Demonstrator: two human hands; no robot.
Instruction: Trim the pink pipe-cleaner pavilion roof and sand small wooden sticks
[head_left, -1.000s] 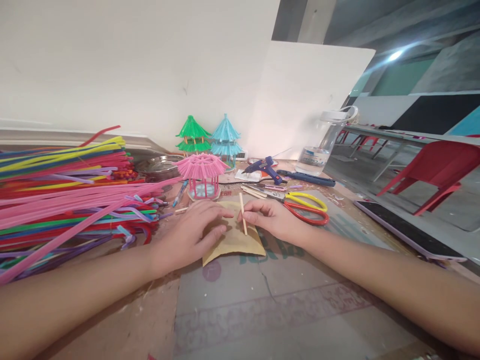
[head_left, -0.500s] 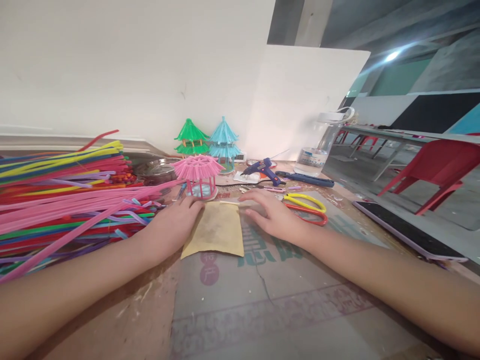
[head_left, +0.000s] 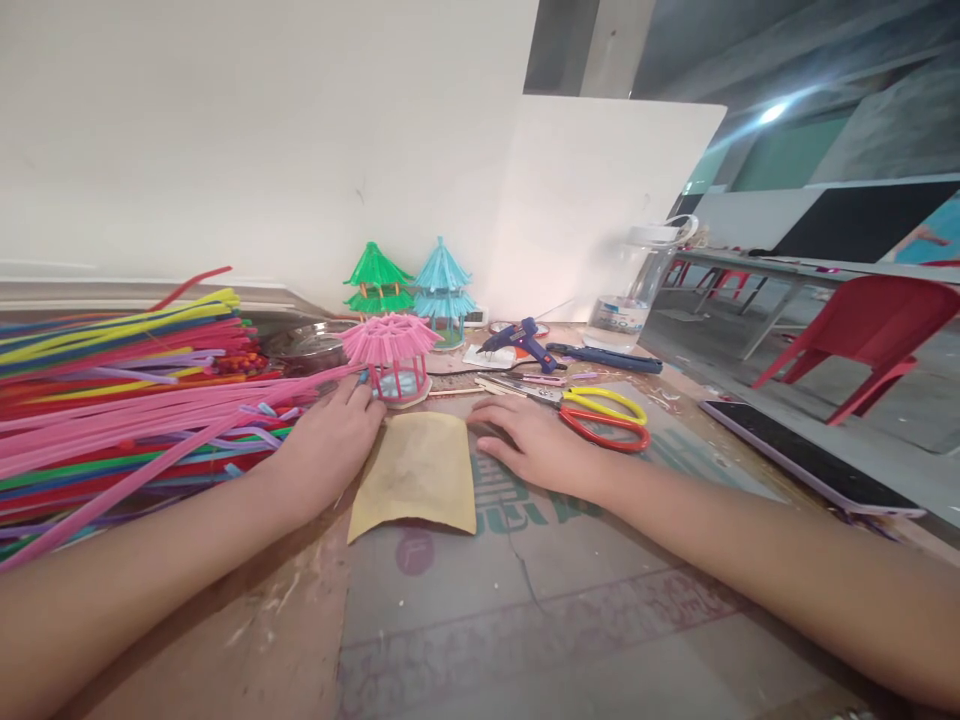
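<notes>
My left hand (head_left: 330,440) reaches forward with its fingers stretched out, the tips touching the base of a small pink pavilion model (head_left: 390,345). My right hand (head_left: 525,440) lies flat and open on the table, holding nothing. Between the hands a brown paper pouch (head_left: 416,470) lies flat, with its left edge beside my left hand. A thin wooden stick (head_left: 454,392) rests on the table just beyond the pouch, ahead of my right fingertips.
A big pile of coloured straws (head_left: 127,390) fills the left. Green (head_left: 377,275) and blue (head_left: 444,280) pavilion models stand by the wall. Glue gun (head_left: 525,340), scissors (head_left: 604,412), water jug (head_left: 637,290) and a tablet (head_left: 806,462) sit to the right, with a red chair (head_left: 870,330) beyond.
My right hand let go of the wooden stick and laid flat. My left hand left the pouch and moved forward to the pink pavilion. The pouch slid left and nearer.
</notes>
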